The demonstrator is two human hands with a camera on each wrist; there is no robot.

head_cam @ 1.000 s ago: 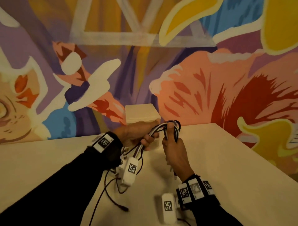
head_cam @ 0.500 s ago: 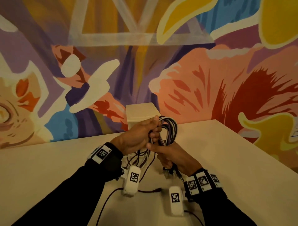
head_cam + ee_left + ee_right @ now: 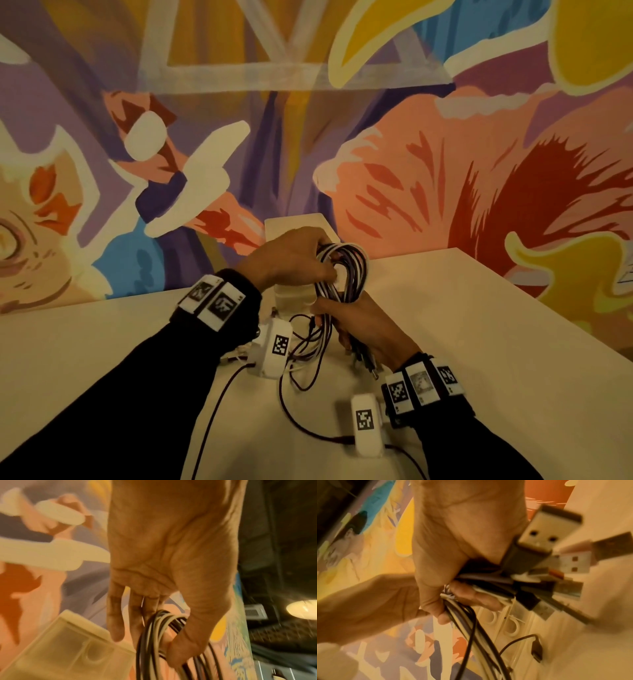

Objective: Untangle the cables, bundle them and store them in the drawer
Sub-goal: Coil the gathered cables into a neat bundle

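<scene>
Warm, yellowish indoor light tints all three views, and the overall level is dim. In the head view the table (image 3: pixel 479 342) is evenly lit with only soft shadows under the forearms, and the black sleeves (image 3: pixel 102 404) lose all detail. The mural (image 3: pixel 411 171) bows outward toward the edges from the wide lens. The left wrist view is smeared by motion blur; a round lamp (image 3: pixel 302 609) glows at 3 o'clock against a dark, grainy background. In the right wrist view the plugs (image 3: pixel 537 536) at 2 o'clock are soft and streaked, and the corners blur heavily.
</scene>
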